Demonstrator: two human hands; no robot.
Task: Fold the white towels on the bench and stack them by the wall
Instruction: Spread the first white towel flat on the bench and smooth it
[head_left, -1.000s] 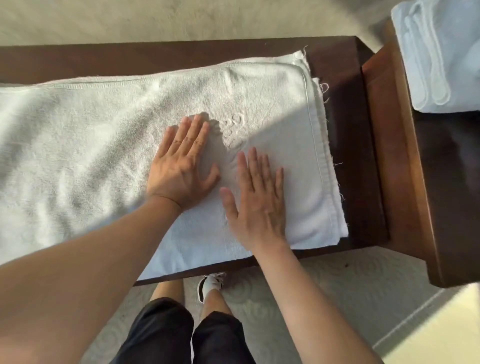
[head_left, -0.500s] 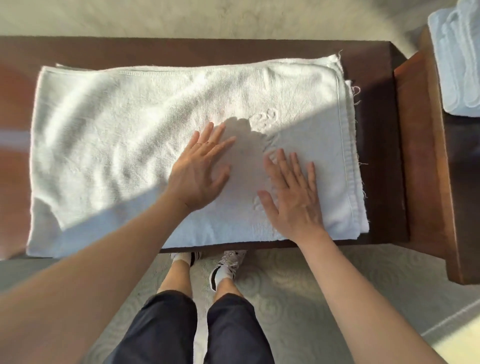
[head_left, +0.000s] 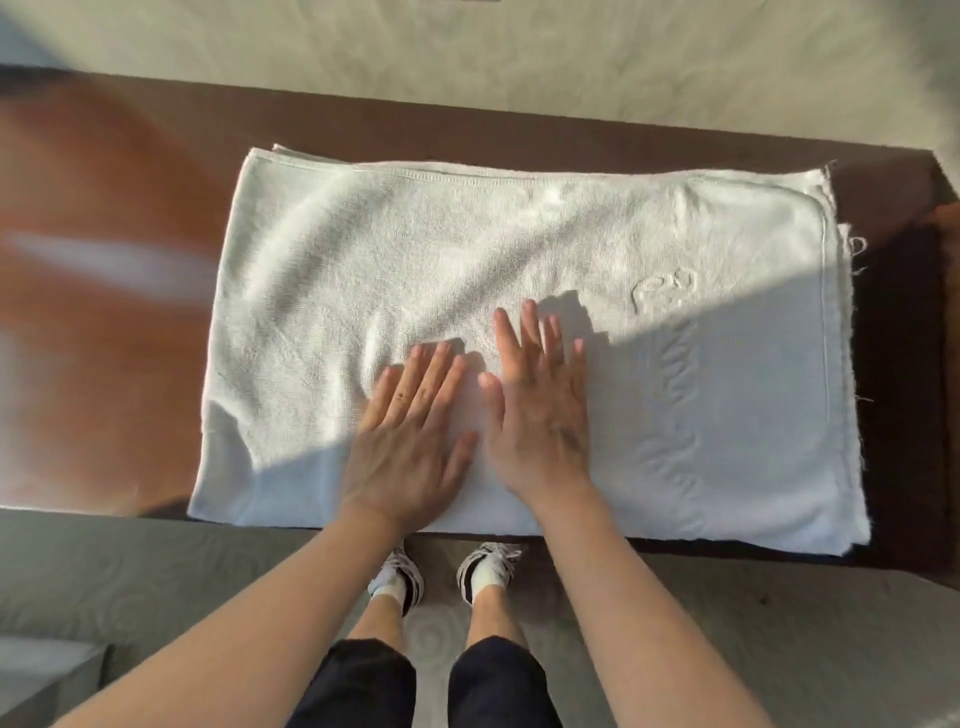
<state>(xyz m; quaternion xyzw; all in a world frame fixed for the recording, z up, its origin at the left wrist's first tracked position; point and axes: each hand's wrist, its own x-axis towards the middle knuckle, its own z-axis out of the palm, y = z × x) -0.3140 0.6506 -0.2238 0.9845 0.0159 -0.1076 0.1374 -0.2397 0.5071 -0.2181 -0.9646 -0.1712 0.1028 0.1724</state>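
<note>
A white towel (head_left: 519, 249) lies folded in layers across the dark wooden bench (head_left: 114, 291), with embossed lettering near its right end. My left hand (head_left: 410, 447) presses flat on the towel near its front edge, fingers straight and spread. My right hand (head_left: 540, 410) lies flat beside it, fingers straight, thumb close to the left hand's fingers. Neither hand holds anything. Sunlight falls across the towel and a shadow covers its front right part.
The bench's bare top stretches to the left of the towel. A beige wall (head_left: 467, 52) runs behind the bench. Patterned carpet (head_left: 779, 649) lies in front, where my feet in white shoes (head_left: 447, 571) stand.
The view has swung left, so the stacked towels at the right have left the frame. Both hands have slid left along the towel and now lie closer together.
</note>
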